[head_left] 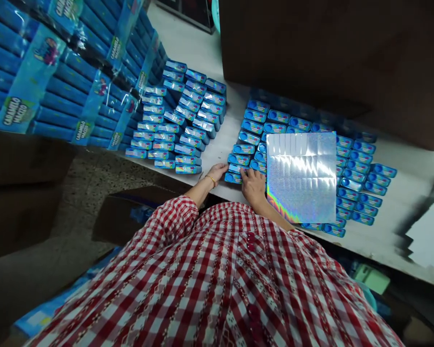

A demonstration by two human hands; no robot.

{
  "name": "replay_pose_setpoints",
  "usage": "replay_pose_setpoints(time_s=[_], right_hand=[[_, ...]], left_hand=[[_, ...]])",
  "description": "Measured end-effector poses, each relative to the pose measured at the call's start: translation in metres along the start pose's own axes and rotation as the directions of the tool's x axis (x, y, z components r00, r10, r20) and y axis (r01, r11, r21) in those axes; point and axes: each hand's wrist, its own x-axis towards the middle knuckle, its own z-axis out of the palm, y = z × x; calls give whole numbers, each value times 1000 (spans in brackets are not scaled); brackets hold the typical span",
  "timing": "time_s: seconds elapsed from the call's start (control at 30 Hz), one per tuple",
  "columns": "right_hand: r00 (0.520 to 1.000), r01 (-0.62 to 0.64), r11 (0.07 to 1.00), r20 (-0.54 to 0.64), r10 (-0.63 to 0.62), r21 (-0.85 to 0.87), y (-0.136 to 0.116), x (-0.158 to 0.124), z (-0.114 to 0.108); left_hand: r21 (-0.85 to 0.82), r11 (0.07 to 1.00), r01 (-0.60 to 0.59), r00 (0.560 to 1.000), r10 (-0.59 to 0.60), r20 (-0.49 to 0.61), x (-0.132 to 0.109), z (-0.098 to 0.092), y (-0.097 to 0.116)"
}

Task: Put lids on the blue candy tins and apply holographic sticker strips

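On the white counter (211,144), the left hand (217,172), gold bangle at its wrist, lies open against small blue boxes (235,168) while the right hand (253,187) curls over them, grip unclear, beside a holographic sheet (301,177), with wrapped blue packs (18,72) labelled "CARAMELO" beyond.

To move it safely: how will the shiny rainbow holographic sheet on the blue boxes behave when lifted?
The shiny rainbow holographic sheet looks thin, so it will probably droop from one edge. Its glossy face may feel slippery.
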Motion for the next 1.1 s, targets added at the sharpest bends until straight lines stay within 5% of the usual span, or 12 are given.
replay_pose_setpoints(time_s=[0.17, 0.27, 0.37, 0.5, 0.57, 0.67, 0.73, 0.83, 0.93, 1.1], right_hand=[[1000, -20, 1000, -15, 19, -20, 1, -2, -1], [1000, 30, 999, -1, -30, -32, 1, -2, -4], [997, 62, 997, 57, -59, -45, -4, -1, -7], [995, 69, 997, 66, -72, 46, 6, 0, -15], [999, 36, 990, -36, -31, 135, 31, 0, -20], [937, -118, 956, -289, 198, 270, 92, 4, -29], [865, -182, 929, -398, 306, 321, 139, 13, -35], [830, -217, 931, -446, 334, 294, 199, 35, -42], [854, -250, 948, -416, 312, 197, 233, 58, -46], [945, -126, 992, -301, 126, 20, 252, 70, -43]], left_hand=[[372, 916, -151, 948, 240, -207, 10, -6, -1], [572, 746, -342, 895, 445, -45, -9, -6, 0], [789, 462, -406, 861, 484, 159, -33, -3, 2], [910, 250, -330, 869, 456, 190, -49, -4, 11], [903, 222, -369, 811, 551, 196, -49, 2, 20], [853, 131, -506, 671, 681, 294, -40, 37, 40], [824, 47, -565, 629, 670, 393, -26, 78, 56], [816, -31, -578, 645, 594, 480, 4, 146, 74], [816, -71, -573, 665, 542, 514, 32, 195, 79], [848, -23, -530, 681, 584, 441, 46, 219, 70]])
